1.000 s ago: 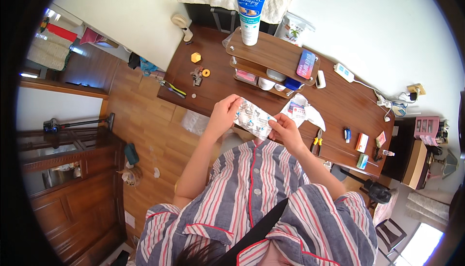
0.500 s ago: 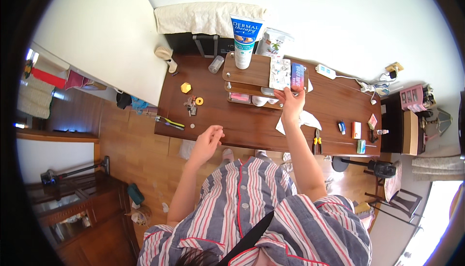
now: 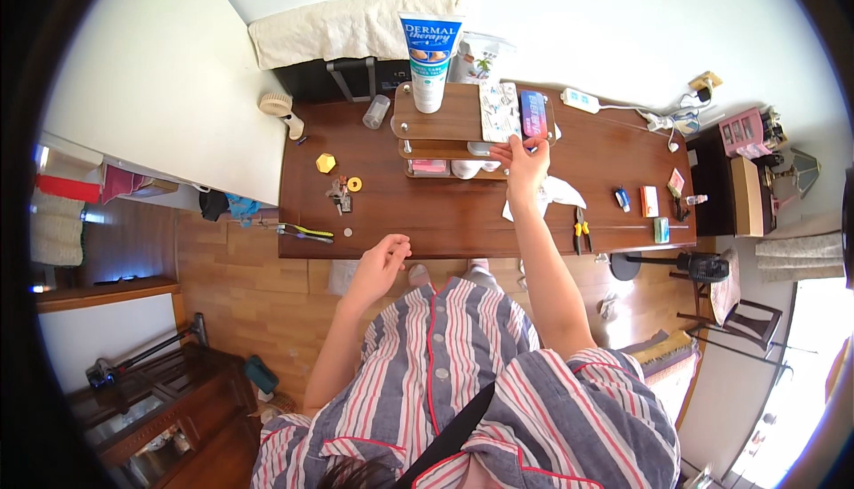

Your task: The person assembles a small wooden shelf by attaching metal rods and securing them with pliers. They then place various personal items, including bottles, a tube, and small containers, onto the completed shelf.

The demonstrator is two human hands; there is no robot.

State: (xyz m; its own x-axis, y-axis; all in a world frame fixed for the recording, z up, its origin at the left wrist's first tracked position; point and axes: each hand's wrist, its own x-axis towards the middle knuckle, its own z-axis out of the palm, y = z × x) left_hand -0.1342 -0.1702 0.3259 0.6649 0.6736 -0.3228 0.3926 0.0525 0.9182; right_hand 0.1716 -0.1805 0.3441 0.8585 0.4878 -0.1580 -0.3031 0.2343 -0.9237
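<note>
A small two-tier wooden shelf (image 3: 445, 133) stands on the brown table. My right hand (image 3: 527, 169) reaches to its front edge, fingers apart at the near ends of a white patterned packet (image 3: 499, 113) and a blue-and-pink box (image 3: 534, 115). Both lie side by side on the top board; whether the fingertips press on them is hard to tell. A white-and-blue squeeze tube (image 3: 430, 66) stands upright further left on that board. On the lower tier sit a pink item (image 3: 430, 166) and white round items, partly hidden. Before the table's front edge hangs my left hand (image 3: 382, 262), loosely curved and holding nothing.
On the table's left lie a yellow piece (image 3: 326, 163), keys (image 3: 341, 197), toothbrushes (image 3: 307, 233) and a clear cup (image 3: 376, 112). Yellow-handled pliers (image 3: 582, 231), white paper (image 3: 559, 192) and several small boxes lie right. A power strip (image 3: 581, 100) with cables runs along the wall.
The view has shifted, so the table sits slightly higher and further left. My right hand stays at the shelf's front edge near the packet and box. My left hand has hardly moved.
</note>
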